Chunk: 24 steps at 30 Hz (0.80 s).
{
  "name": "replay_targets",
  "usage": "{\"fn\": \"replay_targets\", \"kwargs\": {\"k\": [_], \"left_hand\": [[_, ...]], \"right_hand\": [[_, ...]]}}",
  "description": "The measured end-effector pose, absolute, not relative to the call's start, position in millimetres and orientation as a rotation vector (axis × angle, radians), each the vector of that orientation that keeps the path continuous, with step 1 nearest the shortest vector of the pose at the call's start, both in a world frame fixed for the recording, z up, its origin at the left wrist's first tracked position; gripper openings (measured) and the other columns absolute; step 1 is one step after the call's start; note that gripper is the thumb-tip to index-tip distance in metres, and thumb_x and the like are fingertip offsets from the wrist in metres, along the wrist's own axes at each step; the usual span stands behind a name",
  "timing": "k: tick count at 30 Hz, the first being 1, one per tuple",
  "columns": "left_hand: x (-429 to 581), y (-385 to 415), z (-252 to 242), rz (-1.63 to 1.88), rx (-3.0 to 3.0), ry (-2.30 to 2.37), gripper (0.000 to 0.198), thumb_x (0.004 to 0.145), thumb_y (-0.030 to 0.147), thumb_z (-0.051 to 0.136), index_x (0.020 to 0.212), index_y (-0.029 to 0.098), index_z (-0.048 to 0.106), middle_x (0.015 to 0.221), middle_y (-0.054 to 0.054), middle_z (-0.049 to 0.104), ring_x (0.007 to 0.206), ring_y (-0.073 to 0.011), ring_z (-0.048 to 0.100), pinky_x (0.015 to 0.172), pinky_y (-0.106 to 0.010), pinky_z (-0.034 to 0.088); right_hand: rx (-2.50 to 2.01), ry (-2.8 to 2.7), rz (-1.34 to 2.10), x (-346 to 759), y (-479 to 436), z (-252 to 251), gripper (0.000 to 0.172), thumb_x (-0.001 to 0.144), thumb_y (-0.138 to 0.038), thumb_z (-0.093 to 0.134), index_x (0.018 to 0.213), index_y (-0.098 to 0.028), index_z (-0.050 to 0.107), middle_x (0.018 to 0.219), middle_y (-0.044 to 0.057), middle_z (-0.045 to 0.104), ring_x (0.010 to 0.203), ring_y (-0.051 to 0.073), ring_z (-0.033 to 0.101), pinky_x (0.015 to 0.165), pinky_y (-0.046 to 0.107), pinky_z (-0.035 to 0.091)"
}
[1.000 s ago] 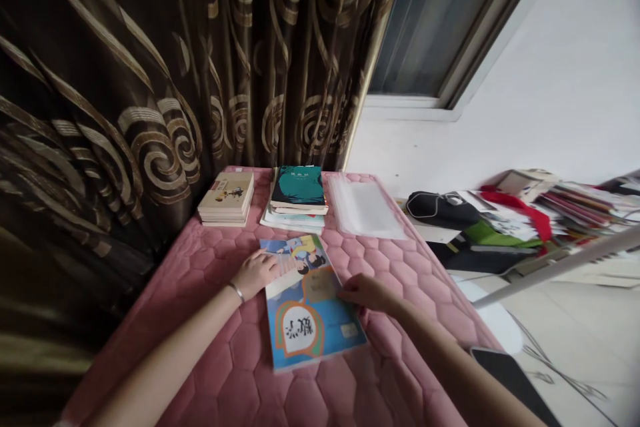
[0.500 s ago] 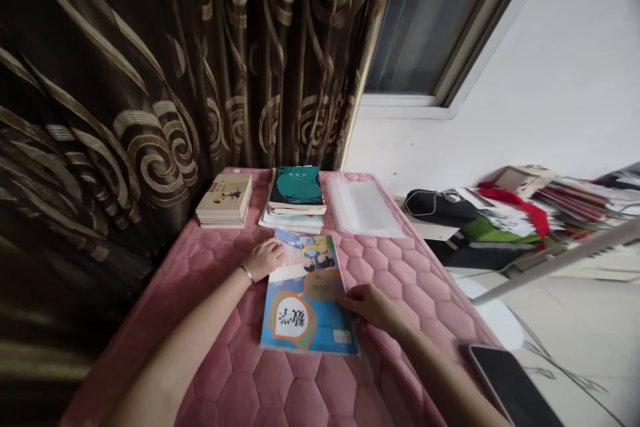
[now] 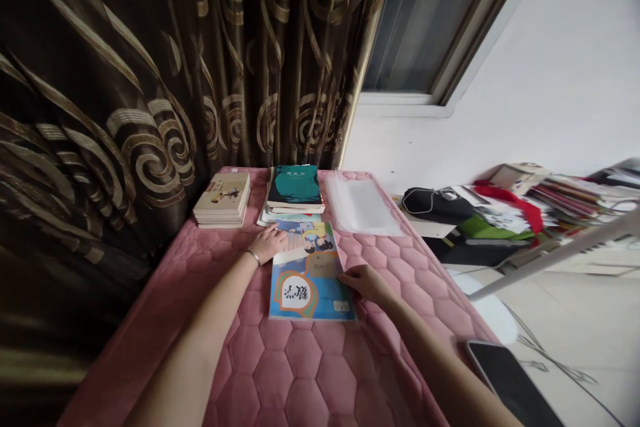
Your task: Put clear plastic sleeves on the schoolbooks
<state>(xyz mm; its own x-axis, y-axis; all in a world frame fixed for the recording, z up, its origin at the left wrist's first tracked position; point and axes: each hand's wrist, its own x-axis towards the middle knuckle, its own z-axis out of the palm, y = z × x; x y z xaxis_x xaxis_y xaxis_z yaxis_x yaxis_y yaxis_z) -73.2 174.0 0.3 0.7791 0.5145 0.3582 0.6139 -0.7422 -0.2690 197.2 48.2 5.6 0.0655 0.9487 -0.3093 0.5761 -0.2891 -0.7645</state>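
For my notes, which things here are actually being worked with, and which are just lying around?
In use:
blue illustrated paperback book
left hand
right hand

Lying about:
teal hardback book
stack of cream paperbacks
clear plastic sleeve
black smartphone
pink quilted mat

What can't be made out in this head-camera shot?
Head view:
Textbook: left edge partly hidden by the left hand, right edge by the right hand.
Teal book: title too small to read.
Phone: lower end cut off by the bottom edge.
Magazine pile: titles too small and blurred.
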Motion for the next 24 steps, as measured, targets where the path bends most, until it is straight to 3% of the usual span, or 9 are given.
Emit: {"fn": "replay_targets", "kwargs": {"k": [10, 20, 24], "left_hand": [[-76.1, 170.0, -4.5, -0.360, -2.539, -1.039, 0.022, 0.090, 0.010, 0.045, 0.083, 0.019, 0.064, 0.090, -0.005, 0.063, 0.088, -0.0170, 0.057, 0.102, -0.042, 0.036], [-67.8, 176.5, -0.8, -0.366, -2.522, -1.140, 0.021, 0.088, 0.008, 0.048, 0.085, 0.021, 0.064, 0.091, -0.004, 0.063, 0.089, -0.0178, 0.056, 0.100, -0.043, 0.036], [-70.7, 166.2, 8.6, -0.320, -2.555, -1.141, 0.022, 0.087, 0.007, 0.048, 0.086, 0.020, 0.066, 0.095, -0.005, 0.065, 0.095, -0.0195, 0.057, 0.105, -0.048, 0.032]], "right_hand": [[-1.918, -1.452, 1.202, 199.4, 50.3, -0.4, 0.030, 0.078, -0.030, 0.062, 0.052, -0.019, 0.051, 0.044, -0.004, 0.054, 0.042, 0.011, 0.054, 0.041, 0.020, 0.045], [-1.978, -1.444, 1.044, 192.3, 47.1, 1.5, 0.026, 0.080, -0.036, 0.058, 0.060, -0.019, 0.056, 0.044, -0.004, 0.055, 0.040, 0.011, 0.053, 0.038, 0.020, 0.041], [-1.996, -1.514, 0.870, 193.3, 45.4, 0.7, 0.021, 0.079, -0.035, 0.058, 0.064, -0.019, 0.058, 0.052, 0.000, 0.061, 0.051, 0.014, 0.059, 0.045, 0.022, 0.041]]}}
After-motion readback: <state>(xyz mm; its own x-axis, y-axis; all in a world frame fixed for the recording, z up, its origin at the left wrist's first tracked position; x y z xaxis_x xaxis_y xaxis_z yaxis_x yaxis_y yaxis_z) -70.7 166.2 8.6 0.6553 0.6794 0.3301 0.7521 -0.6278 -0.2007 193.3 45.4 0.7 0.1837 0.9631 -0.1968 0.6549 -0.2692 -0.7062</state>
